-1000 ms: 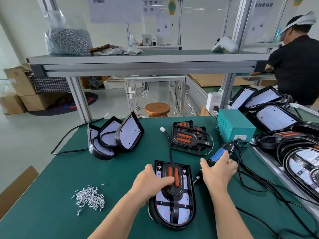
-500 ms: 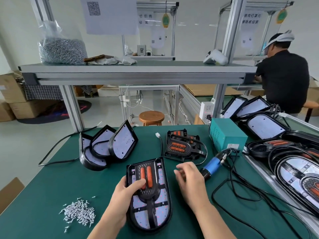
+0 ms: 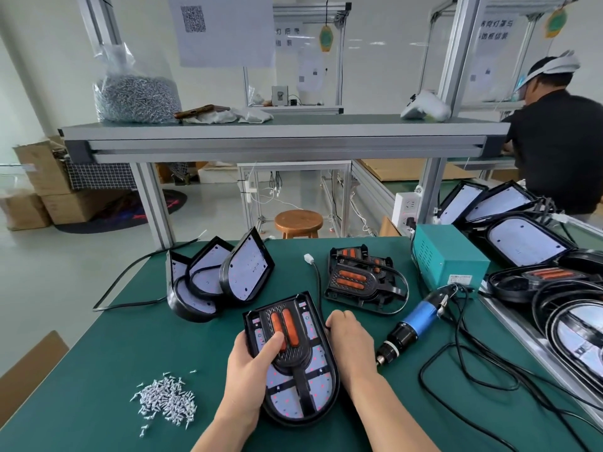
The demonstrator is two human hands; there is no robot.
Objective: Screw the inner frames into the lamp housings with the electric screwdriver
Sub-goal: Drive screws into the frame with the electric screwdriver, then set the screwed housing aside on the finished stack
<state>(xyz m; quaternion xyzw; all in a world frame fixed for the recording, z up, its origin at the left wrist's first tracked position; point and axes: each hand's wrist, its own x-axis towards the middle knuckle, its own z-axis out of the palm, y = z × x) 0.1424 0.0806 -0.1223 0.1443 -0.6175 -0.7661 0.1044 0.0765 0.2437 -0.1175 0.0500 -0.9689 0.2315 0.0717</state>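
Head view: left hand (image 3: 251, 370) grips a black rounded plastic lamp housing (image 3: 295, 398); right hand (image 3: 352, 344) curls against its rim, grasp unclear.

black housing (image 3: 295, 363), orange bars | blue-black screwdriver (image 3: 411, 324) | green mat (image 3: 98, 370) | teal box (image 3: 452, 264)

Two bare forearms reach up from the bottom edge to the lower centre of the frame. The left hand (image 3: 251, 363) grips the lamp housing (image 3: 287, 411) by its left edge, thumb pressed on top. The right hand (image 3: 350, 340), knuckles up, curls its fingers round the right edge.
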